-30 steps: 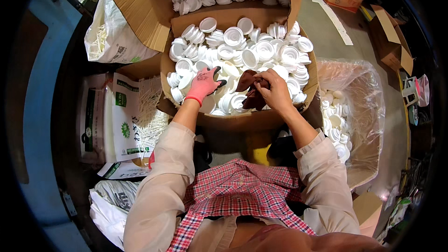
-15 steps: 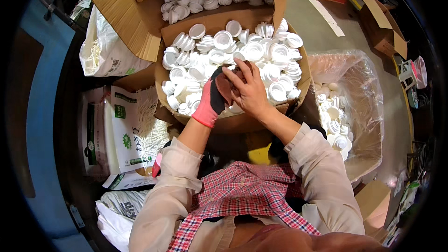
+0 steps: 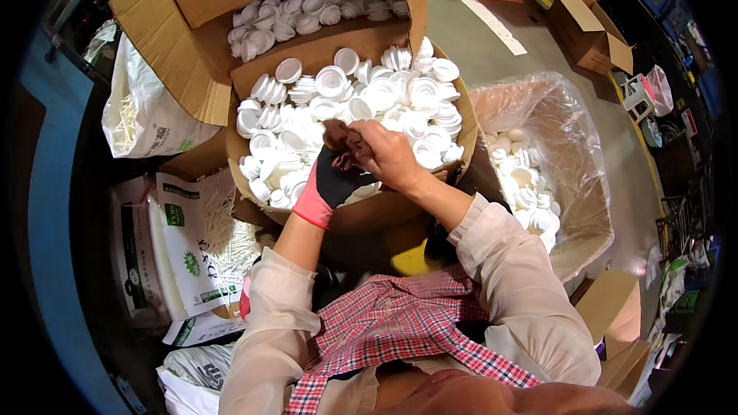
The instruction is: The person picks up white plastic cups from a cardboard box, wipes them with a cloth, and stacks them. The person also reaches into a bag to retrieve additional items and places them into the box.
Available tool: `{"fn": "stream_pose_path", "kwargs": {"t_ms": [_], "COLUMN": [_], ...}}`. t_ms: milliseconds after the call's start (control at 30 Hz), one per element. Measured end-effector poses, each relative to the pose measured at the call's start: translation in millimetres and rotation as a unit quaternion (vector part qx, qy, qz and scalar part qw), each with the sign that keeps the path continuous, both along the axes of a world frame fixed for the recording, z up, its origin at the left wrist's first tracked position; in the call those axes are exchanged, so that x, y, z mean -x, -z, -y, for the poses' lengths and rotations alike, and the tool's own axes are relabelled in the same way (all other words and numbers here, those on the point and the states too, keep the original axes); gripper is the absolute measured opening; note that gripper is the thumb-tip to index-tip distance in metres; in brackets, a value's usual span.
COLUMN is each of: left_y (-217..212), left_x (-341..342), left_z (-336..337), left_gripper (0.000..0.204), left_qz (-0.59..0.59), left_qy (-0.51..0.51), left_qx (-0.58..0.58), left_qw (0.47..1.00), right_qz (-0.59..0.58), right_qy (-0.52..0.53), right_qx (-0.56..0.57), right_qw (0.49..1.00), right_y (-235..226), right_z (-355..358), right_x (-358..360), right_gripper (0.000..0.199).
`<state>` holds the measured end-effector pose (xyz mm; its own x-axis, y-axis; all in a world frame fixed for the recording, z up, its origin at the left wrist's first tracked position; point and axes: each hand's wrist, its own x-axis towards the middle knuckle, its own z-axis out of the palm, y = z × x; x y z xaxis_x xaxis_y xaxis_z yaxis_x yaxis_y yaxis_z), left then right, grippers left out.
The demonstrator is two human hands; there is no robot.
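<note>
My left hand (image 3: pixel 336 178), in a pink and black glove, is raised over the near part of an open cardboard box (image 3: pixel 323 219). Around its fingertips is a crumpled brown piece (image 3: pixel 335 135), like thin cloth or a glove; the fingers themselves are mostly hidden. My bare right hand (image 3: pixel 387 155) presses against the left, its fingers closed on the brown piece. Beneath both hands lie many round white plastic caps (image 3: pixel 382 94), heaped in the box.
More white caps (image 3: pixel 288 11) fill a compartment behind a cardboard flap. At right stands a plastic-lined box (image 3: pixel 588 207) with white pieces. Thin white sticks (image 3: pixel 231 238) lie beside printed bags at left. A white sack (image 3: pixel 157 119) leans at the far left.
My right hand has gone from spread fingers to closed on the brown piece, which now shows more plainly at the left fingertips. The whole view has shifted, so the boxes appear further left.
</note>
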<state>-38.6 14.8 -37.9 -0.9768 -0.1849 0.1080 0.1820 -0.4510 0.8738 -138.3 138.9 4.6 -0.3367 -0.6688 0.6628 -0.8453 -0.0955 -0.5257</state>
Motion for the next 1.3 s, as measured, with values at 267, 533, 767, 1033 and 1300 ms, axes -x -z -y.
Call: {"fn": "stream_pose_path", "kwargs": {"t_ms": [267,533,767,1033,1300], "left_y": [-1,-27,-39,-43,-28], "left_x": [1,-3,-2,-17,-19], "left_z": [44,38,28,27,32], "left_gripper": [0.026,0.039,0.066,0.08,0.083], "left_qz": [0.071,0.011,-0.058,-0.037,-0.068], "left_qy": [-0.125,-0.092,0.023,-0.018,-0.054], "left_qx": [-0.362,-0.357,-0.448,-0.245,0.029], "left_qw": [0.921,0.929,0.892,0.969,0.996], "right_qz": [0.114,-0.108,0.027,0.335,0.654], "right_qy": [0.166,0.38,0.224,-0.017,-0.307], "right_qx": [0.057,-0.272,-0.42,-0.098,0.062], "right_qw": [0.978,0.877,0.879,0.937,0.689], "right_y": [-18,38,65,3,-29], "right_z": [-37,-72,-35,-38,-38], "right_x": [58,120,115,89,50], "right_gripper": [0.03,0.066,0.055,0.06,0.064]}}
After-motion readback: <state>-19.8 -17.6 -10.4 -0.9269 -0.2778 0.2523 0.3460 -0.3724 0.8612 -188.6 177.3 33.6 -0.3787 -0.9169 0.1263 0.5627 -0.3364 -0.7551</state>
